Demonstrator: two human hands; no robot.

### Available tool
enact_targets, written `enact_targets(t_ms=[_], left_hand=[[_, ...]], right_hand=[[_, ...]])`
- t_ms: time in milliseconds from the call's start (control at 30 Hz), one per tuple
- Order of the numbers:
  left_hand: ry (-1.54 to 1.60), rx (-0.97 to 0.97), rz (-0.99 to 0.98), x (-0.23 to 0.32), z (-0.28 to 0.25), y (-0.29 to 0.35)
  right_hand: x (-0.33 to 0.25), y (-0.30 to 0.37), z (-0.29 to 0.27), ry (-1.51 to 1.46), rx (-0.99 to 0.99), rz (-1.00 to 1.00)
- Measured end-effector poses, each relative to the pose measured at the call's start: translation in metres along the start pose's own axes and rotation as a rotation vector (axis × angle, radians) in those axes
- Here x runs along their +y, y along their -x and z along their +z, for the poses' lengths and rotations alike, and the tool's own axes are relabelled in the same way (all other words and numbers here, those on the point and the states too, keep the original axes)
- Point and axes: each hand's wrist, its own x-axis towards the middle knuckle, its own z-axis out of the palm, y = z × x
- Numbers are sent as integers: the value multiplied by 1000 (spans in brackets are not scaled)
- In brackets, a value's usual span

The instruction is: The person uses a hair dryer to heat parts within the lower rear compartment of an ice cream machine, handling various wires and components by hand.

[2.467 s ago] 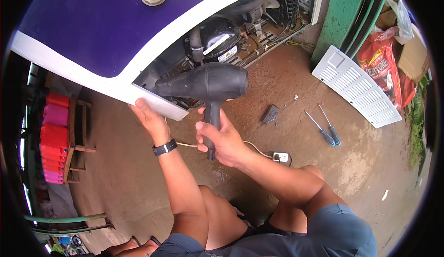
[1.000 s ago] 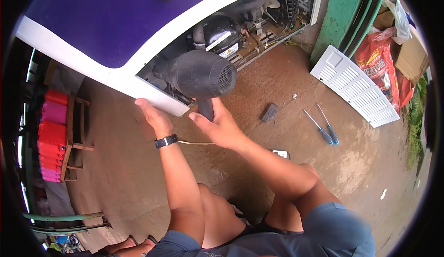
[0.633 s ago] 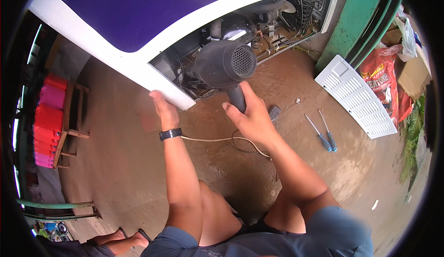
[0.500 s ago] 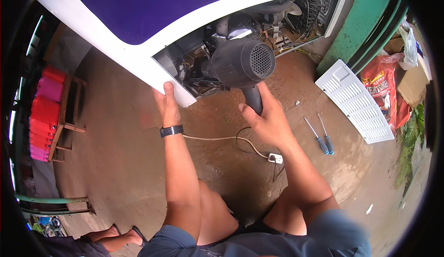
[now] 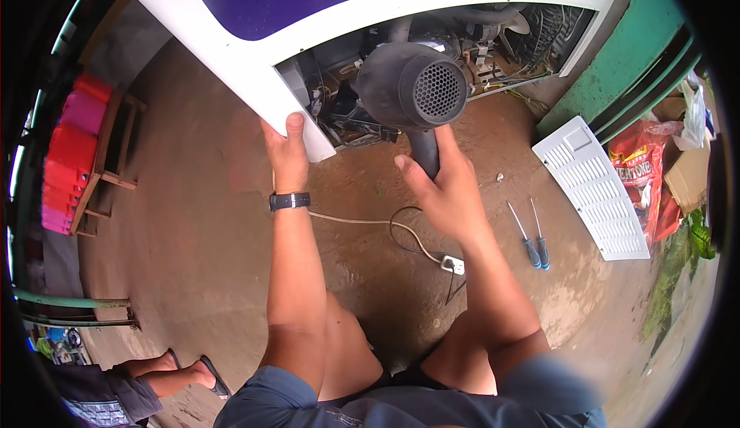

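My right hand [image 5: 449, 185] is wrapped round the handle of a black hair dryer [image 5: 408, 85]. Its round mesh back faces me, while its front end points into the open lower bay [image 5: 354, 93] of a white-and-purple freezer [image 5: 223, 58]. Tubes, wires and a dark compressor show inside the bay, partly hidden behind the dryer. At the freezer's lower corner, my left hand [image 5: 287, 154] grips the white edge, thumb on the front and fingers out of sight. A dark watch [image 5: 290, 201] is on that wrist.
Two blue-handled screwdrivers [image 5: 537, 251] and a slotted grey panel [image 5: 593, 189] lie at right, near bags and cardboard. A cord runs to a white socket block [image 5: 452, 265] before me. Red and pink containers [image 5: 73, 151] rest on a wooden stand; another person's legs [image 5: 177, 374] show lower left.
The view has shifted slightly, so the freezer sits higher and further right in it. Both hands keep their holds, and the dryer still points into the bay.
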Motion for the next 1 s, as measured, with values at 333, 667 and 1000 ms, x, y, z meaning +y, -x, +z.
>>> enact_targets(t_ms=[333, 667, 1000], left_hand=[[-26, 73, 52, -14, 5, 2], [120, -60, -63, 5, 0, 5], [75, -88, -17, 11, -5, 1]], right_hand=[[38, -17, 63, -415, 9, 10], [47, -51, 129, -596, 162, -93], [46, -42, 123, -640, 56, -48]])
